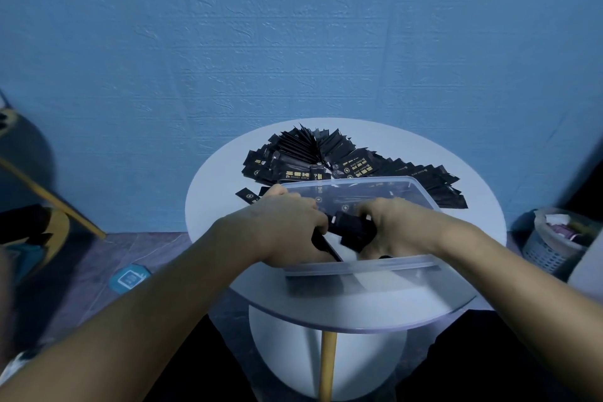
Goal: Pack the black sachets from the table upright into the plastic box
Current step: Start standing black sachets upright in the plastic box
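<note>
A clear plastic box [365,266] stands on the near half of the round white table [470,173]. Both hands are inside the box. My left hand [284,225] and my right hand [394,225] together grip a bundle of black sachets [350,228] held between them above the box floor. One or two sachets [323,246] lean against the box's near wall under my left hand. A large heap of loose black sachets [310,157] with gold print lies on the table behind the box, spreading to the right.
A single sachet [247,196] lies on the table left of the box. A blue wall rises right behind the table. A grey basket [548,245] stands on the floor at the right. A chair with a yellow frame [49,196] is at the left.
</note>
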Demonstrator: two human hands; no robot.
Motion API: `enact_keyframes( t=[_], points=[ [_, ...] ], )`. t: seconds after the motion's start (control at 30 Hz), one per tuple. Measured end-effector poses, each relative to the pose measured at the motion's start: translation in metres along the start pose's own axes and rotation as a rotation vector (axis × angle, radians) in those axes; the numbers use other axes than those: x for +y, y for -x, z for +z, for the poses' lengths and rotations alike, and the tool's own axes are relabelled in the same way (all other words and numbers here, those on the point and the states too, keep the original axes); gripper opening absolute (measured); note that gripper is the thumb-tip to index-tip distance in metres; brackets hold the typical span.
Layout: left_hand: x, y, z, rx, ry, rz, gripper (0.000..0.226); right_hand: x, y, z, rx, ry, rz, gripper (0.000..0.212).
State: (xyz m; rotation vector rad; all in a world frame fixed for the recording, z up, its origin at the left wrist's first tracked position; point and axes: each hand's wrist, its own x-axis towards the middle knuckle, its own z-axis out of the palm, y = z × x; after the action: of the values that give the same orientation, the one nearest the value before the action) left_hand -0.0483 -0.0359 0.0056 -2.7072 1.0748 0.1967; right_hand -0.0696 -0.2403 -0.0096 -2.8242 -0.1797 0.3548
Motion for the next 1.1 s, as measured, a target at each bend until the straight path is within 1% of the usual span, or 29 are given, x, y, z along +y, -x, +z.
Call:
enact_keyframes(
  t=[0.1, 0.17, 0.27, 0.33, 0.47, 0.6, 0.67, 0.77, 0.87, 1.0, 1.1],
  points=[
    [0.001, 0.000, 0.000, 0.002, 0.001, -0.004, 0.061, -0.001, 0.000, 0.000, -0.025, -0.004, 0.026, 0.037],
    [0.001, 0.000, 0.000, 0.008, 0.015, -0.009, 0.063, -0.001, -0.003, 0.002, 0.001, -0.034, 0.014, 0.036],
    [0.000, 0.001, 0.001, 0.019, 0.030, -0.018, 0.066, -0.001, -0.008, 0.005, 0.042, -0.094, -0.002, 0.025],
    [0.000, 0.001, 0.001, 0.028, 0.047, -0.022, 0.064, 0.000, -0.011, 0.005, 0.074, -0.162, 0.003, 0.023],
    [-0.001, -0.001, 0.002, 0.034, 0.065, -0.029, 0.056, 0.001, -0.010, 0.004, 0.090, -0.227, 0.031, 0.023],
    [0.000, -0.001, 0.003, 0.044, 0.029, -0.024, 0.057, -0.002, -0.006, 0.006, 0.029, -0.145, 0.040, 0.039],
    [0.000, -0.001, 0.003, 0.040, 0.021, -0.020, 0.058, -0.004, -0.002, 0.004, -0.008, -0.139, 0.054, 0.042],
    [-0.001, -0.002, 0.005, 0.030, 0.027, -0.018, 0.058, -0.006, 0.003, 0.003, -0.044, -0.115, 0.011, 0.048],
    [-0.001, -0.002, 0.005, 0.037, 0.021, -0.020, 0.056, -0.007, 0.002, 0.004, -0.041, -0.144, -0.037, 0.039],
    [-0.002, -0.002, 0.005, 0.055, 0.058, -0.035, 0.051, -0.002, -0.002, 0.006, 0.040, -0.158, -0.016, 0.034],
    [-0.002, -0.001, 0.005, 0.066, 0.109, -0.043, 0.059, -0.003, -0.001, 0.006, 0.069, -0.150, -0.004, 0.033]
  ],
)
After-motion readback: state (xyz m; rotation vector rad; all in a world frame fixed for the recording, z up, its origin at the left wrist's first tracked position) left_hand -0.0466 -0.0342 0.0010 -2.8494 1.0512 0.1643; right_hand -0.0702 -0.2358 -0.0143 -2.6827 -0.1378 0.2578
